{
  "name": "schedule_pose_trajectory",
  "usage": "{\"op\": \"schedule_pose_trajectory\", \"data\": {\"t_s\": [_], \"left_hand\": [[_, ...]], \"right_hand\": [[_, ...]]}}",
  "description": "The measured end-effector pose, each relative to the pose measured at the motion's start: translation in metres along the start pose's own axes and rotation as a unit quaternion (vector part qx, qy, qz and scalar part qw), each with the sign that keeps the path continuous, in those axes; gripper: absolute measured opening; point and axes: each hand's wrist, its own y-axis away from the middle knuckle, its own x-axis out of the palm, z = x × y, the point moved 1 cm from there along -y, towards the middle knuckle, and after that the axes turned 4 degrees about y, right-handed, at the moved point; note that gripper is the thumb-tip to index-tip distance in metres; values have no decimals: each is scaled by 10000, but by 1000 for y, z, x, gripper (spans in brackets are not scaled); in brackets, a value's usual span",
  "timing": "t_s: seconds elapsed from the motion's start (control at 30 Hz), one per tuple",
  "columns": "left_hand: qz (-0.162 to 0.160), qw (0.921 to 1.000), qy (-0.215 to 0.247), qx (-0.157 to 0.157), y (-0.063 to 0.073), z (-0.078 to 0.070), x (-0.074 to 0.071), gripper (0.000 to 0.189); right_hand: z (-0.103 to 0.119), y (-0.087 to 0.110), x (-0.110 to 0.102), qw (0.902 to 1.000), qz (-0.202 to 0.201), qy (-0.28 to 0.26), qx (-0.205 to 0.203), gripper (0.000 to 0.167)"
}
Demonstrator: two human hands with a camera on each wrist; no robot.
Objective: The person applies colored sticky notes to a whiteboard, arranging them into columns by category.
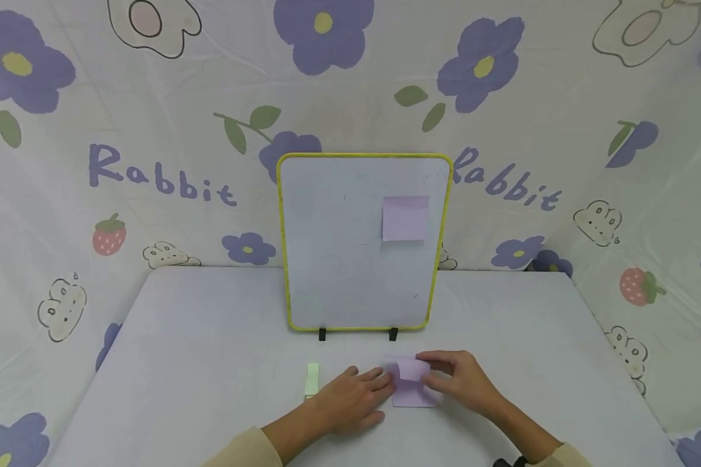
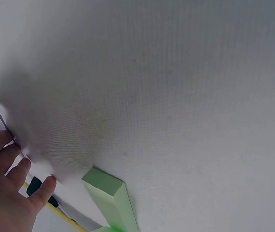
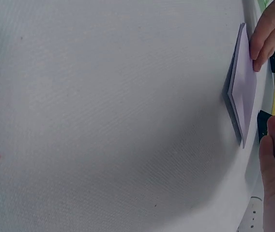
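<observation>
- The lifted lilac sheet (image 1: 412, 370) is curled up over the lilac pad (image 1: 413, 395), on the near part of the tabletop (image 1: 210, 363), right of middle.
- It looks like thin paper: nearly weightless, limp, easily creased, likely tacky along one strip. I'd take it lightly by its free edge, not by the middle.
- The right hand (image 1: 467, 384) pinches the sheet's right side between thumb and fingers.
- The pad beneath seems stiffer, though light enough to slide; its left edge is a good place to brace it.
- The left hand (image 1: 352, 401) lies spread there, fingertips touching that edge.
- Farther left stands a narrow green pad (image 1: 312, 380).
- Beyond, a yellow-rimmed whiteboard (image 1: 350, 259) carries a lilac note (image 1: 405, 219), upper right.
</observation>
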Motion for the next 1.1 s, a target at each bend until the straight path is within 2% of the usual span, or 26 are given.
{"op": "schedule_pose_trajectory", "data": {"t_s": [0.17, 0.33, 0.43, 0.6, 0.67, 0.87, 0.97, 1.1], "left_hand": [[63, 10000, 48, -29, 0, 0, -2, 52], [32, 9999, 118, -25, 0, 0, -2, 50], [-21, 10000, 76, -7, 0, 0, -2, 51], [-72, 9999, -82, 18, 0, 1, 1, 51], [-66, 9999, -102, 18, 0, 1, 2, 52], [38, 10000, 64, -8, -1, 1, 2, 51], [116, 9998, 146, -33, -1, 1, 1, 51], [37, 10000, 79, -20, 0, 1, 1, 51]], "right_hand": [[2, -1, -2, 9996, 148, -219, 86, 39], [5, -3, -3, 9997, 15, -224, 133, 35], [9, -6, -3, 9995, -221, -197, 95, 32], [18, -14, -6, 9955, -917, -29, -233, 30], [24, -18, -8, 9910, -1239, 74, -496, 30], [72, -28, -14, 9698, -2151, 402, -1081, 27], [84, -36, -17, 9594, -2547, 364, -1151, 26], [94, -47, -20, 9484, -2959, 195, -1123, 25]]}}
